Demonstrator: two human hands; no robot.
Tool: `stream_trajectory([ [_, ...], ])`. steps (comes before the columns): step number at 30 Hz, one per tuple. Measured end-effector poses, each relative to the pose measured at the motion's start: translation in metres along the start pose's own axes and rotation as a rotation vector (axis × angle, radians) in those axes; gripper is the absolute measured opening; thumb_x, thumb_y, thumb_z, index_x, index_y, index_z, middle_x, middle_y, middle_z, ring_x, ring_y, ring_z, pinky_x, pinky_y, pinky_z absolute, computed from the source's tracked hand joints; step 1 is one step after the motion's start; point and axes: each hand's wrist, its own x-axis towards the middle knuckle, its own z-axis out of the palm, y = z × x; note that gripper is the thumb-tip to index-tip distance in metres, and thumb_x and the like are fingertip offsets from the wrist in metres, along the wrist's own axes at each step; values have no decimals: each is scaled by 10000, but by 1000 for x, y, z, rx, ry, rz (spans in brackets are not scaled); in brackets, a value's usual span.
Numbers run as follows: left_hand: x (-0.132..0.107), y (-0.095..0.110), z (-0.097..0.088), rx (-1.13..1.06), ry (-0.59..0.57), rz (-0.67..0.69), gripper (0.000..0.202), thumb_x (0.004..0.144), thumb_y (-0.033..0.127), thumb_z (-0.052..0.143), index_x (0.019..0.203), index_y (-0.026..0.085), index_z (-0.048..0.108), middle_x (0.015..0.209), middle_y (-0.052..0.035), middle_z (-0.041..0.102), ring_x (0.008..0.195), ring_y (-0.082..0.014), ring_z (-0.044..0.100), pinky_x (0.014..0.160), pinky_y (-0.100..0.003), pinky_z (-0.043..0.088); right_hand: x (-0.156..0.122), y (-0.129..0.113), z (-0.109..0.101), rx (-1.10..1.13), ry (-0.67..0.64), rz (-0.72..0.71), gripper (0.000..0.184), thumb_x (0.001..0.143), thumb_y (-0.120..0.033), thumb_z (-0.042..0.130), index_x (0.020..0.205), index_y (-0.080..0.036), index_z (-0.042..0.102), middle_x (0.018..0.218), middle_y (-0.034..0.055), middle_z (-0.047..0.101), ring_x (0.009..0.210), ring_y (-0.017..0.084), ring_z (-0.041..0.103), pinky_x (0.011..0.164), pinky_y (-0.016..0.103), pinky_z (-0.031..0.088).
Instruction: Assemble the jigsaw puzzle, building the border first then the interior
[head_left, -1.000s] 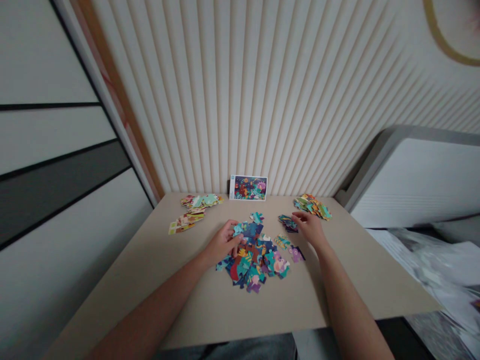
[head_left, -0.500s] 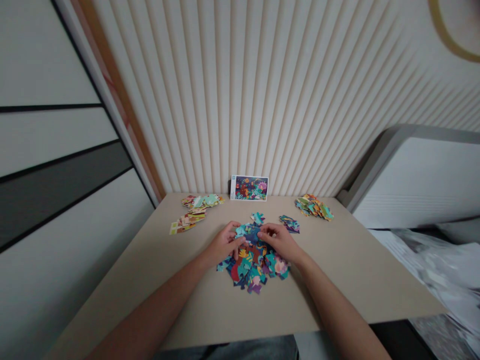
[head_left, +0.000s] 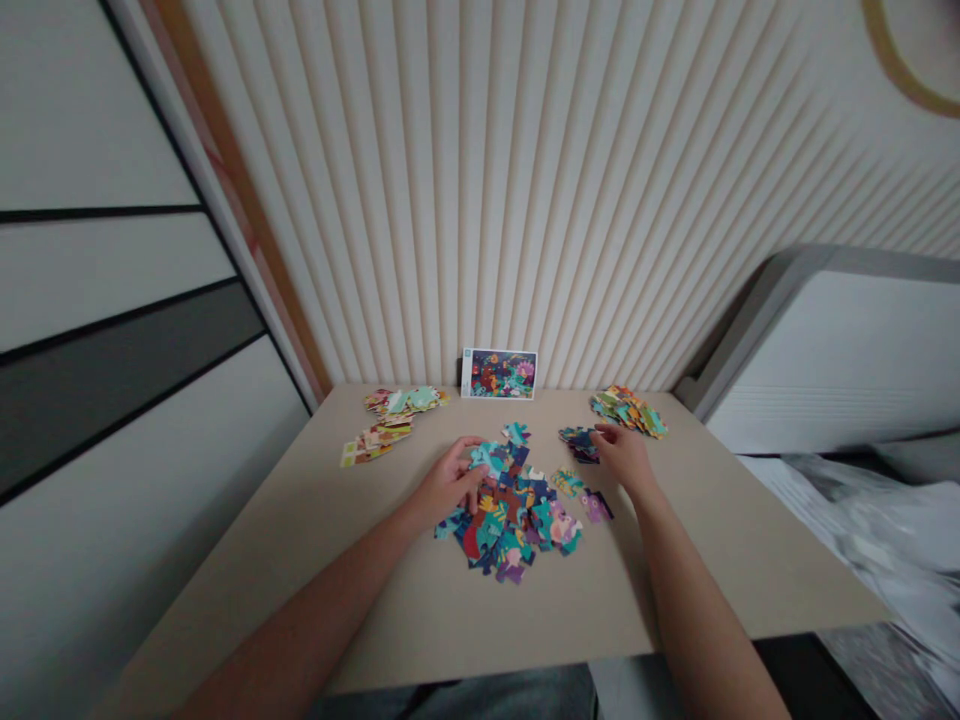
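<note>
A heap of colourful puzzle pieces [head_left: 517, 515] lies in the middle of the beige table [head_left: 375, 600]. My left hand [head_left: 450, 482] rests on the heap's left edge, fingers curled on the pieces there. My right hand [head_left: 624, 455] is out to the right, its fingertips touching a small dark pile of pieces [head_left: 577, 442]; I cannot make out whether it holds one. Two loose pieces [head_left: 583, 496] lie between the heap and my right wrist.
A picture card [head_left: 499, 373] leans against the ribbed wall at the table's back. Sorted piles sit at the back left [head_left: 405, 401], left [head_left: 371, 443] and back right [head_left: 627, 411]. A white and grey unit [head_left: 825, 350] stands to the right.
My right hand left the central heap and moved right to the small dark pile. The left hand stayed on the heap's left edge.
</note>
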Motion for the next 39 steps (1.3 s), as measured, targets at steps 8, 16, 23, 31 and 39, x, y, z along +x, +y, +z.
stream_trajectory([
  [8,2,-2,1,-27,37,-2,513,927,585,579,1234,218,396,783,7,714,396,-103,607,363,-165,342,-23,-41,26,-42,-98,-300,356,936,-387,547,1092,-151,764,993,121,734,858,233,644,795,331,462],
  [16,5,-6,-2,-33,122,-7,478,915,639,562,1113,242,384,789,24,713,390,-98,611,339,-143,344,-45,-62,58,-132,-283,-469,413,933,-528,616,1158,-211,757,1025,111,697,1000,254,615,892,335,436],
  [23,8,-11,-4,-11,132,-4,449,931,612,548,1124,241,382,813,20,708,395,-98,608,335,-150,352,-42,-60,66,-191,-301,-413,478,880,-507,697,1239,-193,723,1082,134,665,1035,268,607,914,347,443],
  [31,7,-9,-3,0,130,-10,449,925,612,550,1129,248,383,774,36,702,377,-88,578,345,-150,356,-42,-62,71,22,-289,-345,260,792,-327,759,1009,-186,728,959,70,719,876,214,638,787,307,472],
  [39,8,-11,-3,11,164,-2,453,927,611,541,1156,246,400,797,21,714,387,-83,579,358,-147,358,-46,-68,71,328,-379,-300,188,863,-319,619,951,-179,708,857,38,735,775,187,665,726,290,509],
])
